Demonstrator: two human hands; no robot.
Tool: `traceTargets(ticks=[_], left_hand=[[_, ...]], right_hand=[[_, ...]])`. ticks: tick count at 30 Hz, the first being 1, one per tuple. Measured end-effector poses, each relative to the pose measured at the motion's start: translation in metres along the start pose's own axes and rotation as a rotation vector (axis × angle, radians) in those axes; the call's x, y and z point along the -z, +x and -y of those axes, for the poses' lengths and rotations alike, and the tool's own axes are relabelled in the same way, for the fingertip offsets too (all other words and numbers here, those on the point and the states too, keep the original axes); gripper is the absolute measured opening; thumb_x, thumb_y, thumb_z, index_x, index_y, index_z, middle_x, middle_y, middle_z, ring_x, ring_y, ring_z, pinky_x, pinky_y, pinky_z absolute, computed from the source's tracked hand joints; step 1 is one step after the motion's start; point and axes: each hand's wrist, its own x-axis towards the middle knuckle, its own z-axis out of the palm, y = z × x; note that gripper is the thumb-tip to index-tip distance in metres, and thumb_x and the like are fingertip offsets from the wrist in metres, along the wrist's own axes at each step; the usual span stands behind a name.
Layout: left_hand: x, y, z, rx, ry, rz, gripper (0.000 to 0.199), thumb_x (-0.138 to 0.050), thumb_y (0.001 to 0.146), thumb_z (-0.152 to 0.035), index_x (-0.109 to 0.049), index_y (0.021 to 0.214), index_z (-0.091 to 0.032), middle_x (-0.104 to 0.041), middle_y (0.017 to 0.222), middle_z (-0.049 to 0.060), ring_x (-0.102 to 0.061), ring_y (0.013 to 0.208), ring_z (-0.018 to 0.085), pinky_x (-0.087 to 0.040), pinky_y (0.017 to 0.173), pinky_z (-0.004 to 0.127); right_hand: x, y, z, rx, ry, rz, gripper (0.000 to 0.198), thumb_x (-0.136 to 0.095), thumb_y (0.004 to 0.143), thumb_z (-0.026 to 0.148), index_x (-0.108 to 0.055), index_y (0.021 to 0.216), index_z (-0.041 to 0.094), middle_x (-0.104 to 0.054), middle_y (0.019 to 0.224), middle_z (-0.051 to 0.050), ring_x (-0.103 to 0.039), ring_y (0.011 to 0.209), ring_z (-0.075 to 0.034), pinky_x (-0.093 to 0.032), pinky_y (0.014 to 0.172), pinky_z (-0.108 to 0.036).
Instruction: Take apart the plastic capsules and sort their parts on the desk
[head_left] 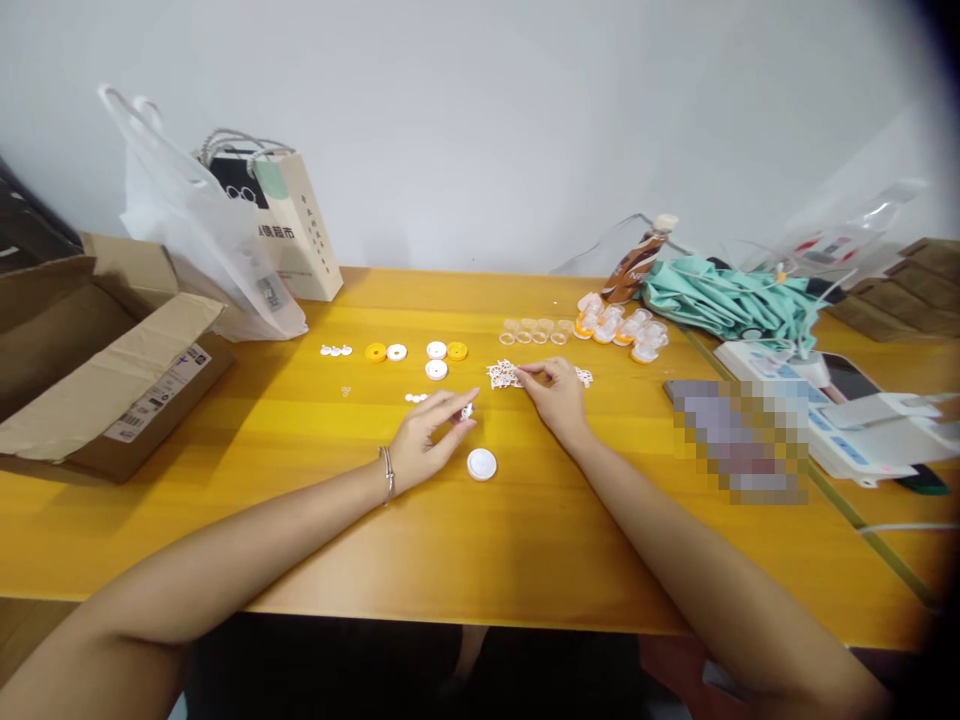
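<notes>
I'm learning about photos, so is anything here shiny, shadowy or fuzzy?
In the head view, the table shines palely near its front edge; in that head view, a shadow lies beside the cardboard box, the tiny white pieces look soft, blocky squares hide something at right, and the upper-right corner goes dark.

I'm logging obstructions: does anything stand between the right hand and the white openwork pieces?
Nothing visible does. The right hand is directly at the white openwork pieces; the left hand is off to their left.

Place: room, home or office unclear
Wall (465, 130): plain, pale
Worktop (480, 560): wood-coloured
Clutter: cardboard box (161, 400), paper bag (318, 245), bottle (636, 266)
</notes>
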Motion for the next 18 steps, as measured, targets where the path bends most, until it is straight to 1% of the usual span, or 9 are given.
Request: traceTargets(ticks=[3,6,9,12,13,15,17,18], left_hand=[[-0.001,-0.001,0.002,-0.006,-0.006,0.002,0.038,-0.05,0.086,-0.016,-0.05,0.124,-0.019,-0.059,0.091,0.006,-0.055,0.082,0.012,-0.044,0.079,0.027],[-0.001,-0.001,0.002,-0.009,0.002,0.0,0.036,-0.048,0.086,-0.015,-0.052,0.122,-0.019,-0.06,0.092,0.005,-0.056,0.082,0.012,-0.045,0.078,0.026],[0.001,-0.001,0.0,0.005,0.009,-0.01,0.032,-0.048,0.087,-0.015,-0.055,0.118,-0.019,-0.062,0.091,0.005,-0.057,0.082,0.012,-0.046,0.077,0.026],[0.002,-0.002,-0.003,0.065,-0.02,-0.013,0.025,-0.05,0.086,-0.018,-0.059,0.109,-0.018,-0.064,0.091,0.005,-0.059,0.082,0.012,-0.048,0.077,0.026],[0.001,-0.002,-0.003,0.104,-0.048,-0.02,0.022,-0.051,0.086,-0.019,-0.06,0.106,-0.018,-0.064,0.091,0.005,-0.06,0.081,0.012,-0.049,0.077,0.026],[0.0,-0.004,-0.003,0.192,-0.126,-0.047,0.019,-0.055,0.084,-0.021,-0.058,0.102,-0.017,-0.065,0.091,0.006,-0.062,0.081,0.012,-0.05,0.078,0.026],[-0.001,-0.005,-0.003,0.251,-0.2,-0.069,0.017,-0.057,0.082,-0.022,-0.054,0.099,-0.016,-0.065,0.089,0.005,-0.063,0.08,0.012,-0.051,0.077,0.026],[-0.001,-0.005,-0.002,0.26,-0.228,-0.07,0.016,-0.057,0.082,-0.022,-0.054,0.096,-0.016,-0.064,0.087,0.005,-0.063,0.08,0.012,-0.051,0.077,0.025]], right_hand=[[0.0,-0.001,0.001,-0.014,-0.005,0.025,0.015,-0.064,0.071,0.034,-0.068,0.071,0.019,-0.059,0.069,-0.003,-0.049,0.067,-0.016,-0.039,0.067,-0.031],[0.003,-0.004,0.005,-0.023,0.034,0.006,0.019,-0.063,0.072,0.037,-0.068,0.075,0.018,-0.06,0.07,-0.003,-0.049,0.067,-0.016,-0.04,0.067,-0.031],[0.008,-0.01,0.011,-0.044,0.115,-0.024,0.021,-0.059,0.076,0.038,-0.066,0.077,0.019,-0.06,0.074,-0.003,-0.051,0.069,-0.015,-0.041,0.068,-0.03],[0.015,-0.021,0.023,-0.06,0.232,0.003,0.022,-0.054,0.08,0.038,-0.064,0.077,0.019,-0.061,0.076,-0.003,-0.053,0.071,-0.015,-0.042,0.068,-0.029],[0.017,-0.026,0.029,-0.063,0.283,0.032,0.022,-0.053,0.081,0.038,-0.064,0.078,0.019,-0.061,0.076,-0.002,-0.054,0.072,-0.014,-0.043,0.068,-0.028],[0.018,-0.038,0.043,-0.068,0.4,0.156,0.021,-0.052,0.082,0.037,-0.064,0.081,0.02,-0.062,0.077,-0.002,-0.056,0.071,-0.014,-0.044,0.069,-0.028],[0.016,-0.051,0.056,-0.07,0.526,0.357,0.02,-0.054,0.081,0.036,-0.065,0.088,0.021,-0.064,0.077,-0.001,-0.058,0.071,-0.013,-0.046,0.07,-0.027],[0.014,-0.056,0.062,-0.081,0.593,0.444,0.02,-0.056,0.08,0.035,-0.065,0.092,0.022,-0.064,0.077,-0.001,-0.058,0.072,-0.013,-0.047,0.07,-0.027]])
